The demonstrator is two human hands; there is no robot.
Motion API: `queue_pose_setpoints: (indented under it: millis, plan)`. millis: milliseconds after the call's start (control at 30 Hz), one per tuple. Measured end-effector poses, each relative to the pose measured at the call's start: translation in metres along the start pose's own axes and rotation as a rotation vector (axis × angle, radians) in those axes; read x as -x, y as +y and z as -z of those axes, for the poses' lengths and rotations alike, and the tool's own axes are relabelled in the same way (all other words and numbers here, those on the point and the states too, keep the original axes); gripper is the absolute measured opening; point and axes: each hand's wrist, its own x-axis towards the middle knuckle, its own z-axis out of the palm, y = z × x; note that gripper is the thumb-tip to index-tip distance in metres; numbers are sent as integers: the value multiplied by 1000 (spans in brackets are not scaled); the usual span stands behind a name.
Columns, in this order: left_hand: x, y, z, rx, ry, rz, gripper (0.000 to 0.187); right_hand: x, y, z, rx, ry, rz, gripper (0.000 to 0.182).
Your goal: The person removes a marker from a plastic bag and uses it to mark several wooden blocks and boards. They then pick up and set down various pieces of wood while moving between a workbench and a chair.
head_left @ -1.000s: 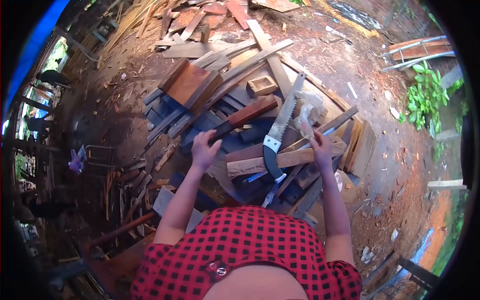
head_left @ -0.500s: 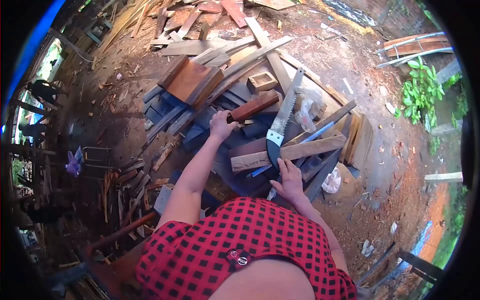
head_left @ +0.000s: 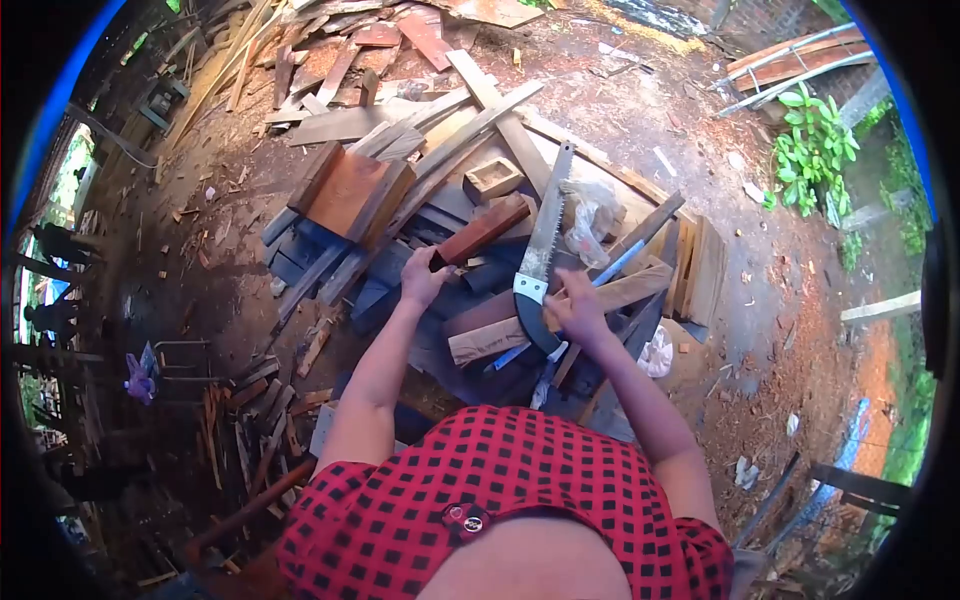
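My left hand (head_left: 426,278) is closed round the near end of a reddish-brown wooden block (head_left: 484,231), which slants up to the right. A hand saw (head_left: 544,240) with a toothed steel blade and curved black handle lies to the right of that block, its tip pointing away from me. Just right of the saw's handle is my right hand (head_left: 577,310), its fingers loosely apart and somewhat blurred, with nothing visible in them. Under the saw handle runs a pale wooden beam (head_left: 625,292). A small hollowed wooden box (head_left: 494,178) sits beyond the block.
A wooden piece with raised sides (head_left: 345,196) rests on the pile at left. A clear plastic bag (head_left: 590,228), a blue rod (head_left: 618,262) and a white crumpled bag (head_left: 656,352) lie at right. Long planks (head_left: 500,112) cross farther back. Scrap wood covers the ground at left.
My right hand has moved forward from below the saw's handle to beside its upper part. The left hand still grips the wooden block. The whole view has shifted slightly.
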Motion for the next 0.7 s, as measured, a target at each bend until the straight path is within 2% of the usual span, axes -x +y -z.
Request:
queue_pose_setpoints:
  millis: [33,167,233,267,367,500,600,667,700]
  plan:
    - [0,-1,-1,16,9,-2,38,-19,5,-1,-91,-17,-75,51]
    - [1,-9,-9,71,73,-16,40,-91,23,-22,-83,-24,-82,46]
    - [2,-4,-6,73,76,-21,40,-118,37,-44,-299,37,-168,42]
    - [2,-4,-5,73,79,-27,40,-131,43,-52,-299,33,-167,42]
    - [2,-10,-9,123,111,-43,41,-152,49,-71,-764,-34,-206,42]
    - [2,-9,-9,100,82,-44,42,-160,68,-80,-692,-47,-252,38]
    - [0,-12,-10,80,69,-66,45,-158,70,-79,-538,-29,-206,39]
    - [1,-13,-12,87,87,-62,46,-159,82,-89,-529,8,-166,45]
    - [2,-13,-13,81,78,-64,46,-161,88,-92,-430,22,-110,48]
